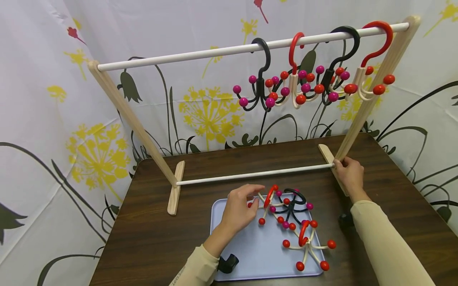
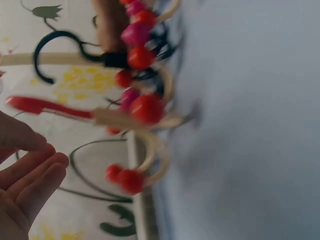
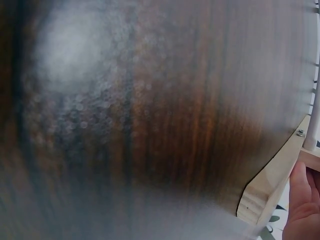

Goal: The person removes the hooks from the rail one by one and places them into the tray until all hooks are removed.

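Observation:
My left hand (image 1: 239, 210) hovers over the pale blue tray (image 1: 247, 254), thumb and fingers parted beside the red hook of a cream hanger with red ball tips (image 1: 268, 197). In the left wrist view a gap shows between the fingertips (image 2: 60, 159) and that red hook (image 2: 55, 107). Also on the tray are a black hanger with magenta balls (image 1: 293, 204) and a second red-hooked cream hanger (image 1: 307, 243). At the rack's right foot, my right hand (image 1: 350, 176) grips the lower end of the wooden post (image 1: 358, 115), thumb by the white lower rod (image 1: 257, 174).
Several hangers, including a black one (image 1: 261, 87) and a red-hooked one (image 1: 293, 83), hang on the right half of the white top rod (image 1: 186, 57). The rack's left foot (image 1: 174, 198) stands on the dark wooden table (image 1: 143, 238). A floral curtain (image 1: 200, 24) hangs behind.

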A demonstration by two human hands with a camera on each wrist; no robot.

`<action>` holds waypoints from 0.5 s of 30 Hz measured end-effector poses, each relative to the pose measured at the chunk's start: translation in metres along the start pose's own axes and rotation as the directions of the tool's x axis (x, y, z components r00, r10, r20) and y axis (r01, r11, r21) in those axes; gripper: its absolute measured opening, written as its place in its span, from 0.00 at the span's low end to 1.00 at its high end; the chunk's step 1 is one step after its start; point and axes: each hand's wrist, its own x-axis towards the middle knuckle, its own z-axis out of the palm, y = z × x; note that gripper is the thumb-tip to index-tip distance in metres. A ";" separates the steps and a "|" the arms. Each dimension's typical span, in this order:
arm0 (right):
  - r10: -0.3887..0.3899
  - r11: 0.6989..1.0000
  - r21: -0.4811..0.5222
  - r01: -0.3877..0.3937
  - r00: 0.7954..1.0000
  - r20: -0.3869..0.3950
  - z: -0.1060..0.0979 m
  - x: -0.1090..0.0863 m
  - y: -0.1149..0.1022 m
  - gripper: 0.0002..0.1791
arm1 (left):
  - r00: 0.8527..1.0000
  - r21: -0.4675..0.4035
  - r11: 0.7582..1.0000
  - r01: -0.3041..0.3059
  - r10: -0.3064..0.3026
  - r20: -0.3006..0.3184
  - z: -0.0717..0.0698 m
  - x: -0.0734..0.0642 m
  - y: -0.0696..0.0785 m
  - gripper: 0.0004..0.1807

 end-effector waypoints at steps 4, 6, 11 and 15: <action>-0.003 1.000 -0.001 0.003 1.000 0.001 0.000 0.001 0.001 0.21 | 0.996 0.025 0.997 -0.072 0.073 -0.046 -0.026 0.018 0.007 0.17; -0.001 1.000 -0.004 0.001 1.000 0.000 0.001 0.002 0.002 0.20 | 0.987 0.028 0.992 -0.124 0.126 -0.098 -0.040 0.030 0.013 0.15; 0.001 1.000 -0.003 -0.001 1.000 -0.003 0.002 0.001 0.002 0.20 | 0.912 0.014 0.956 -0.293 0.284 -0.296 -0.078 0.069 0.036 0.14; 0.002 1.000 0.004 -0.002 1.000 -0.014 0.002 0.000 0.000 0.19 | 0.822 0.072 0.911 -0.406 0.399 -0.407 -0.105 0.102 0.055 0.13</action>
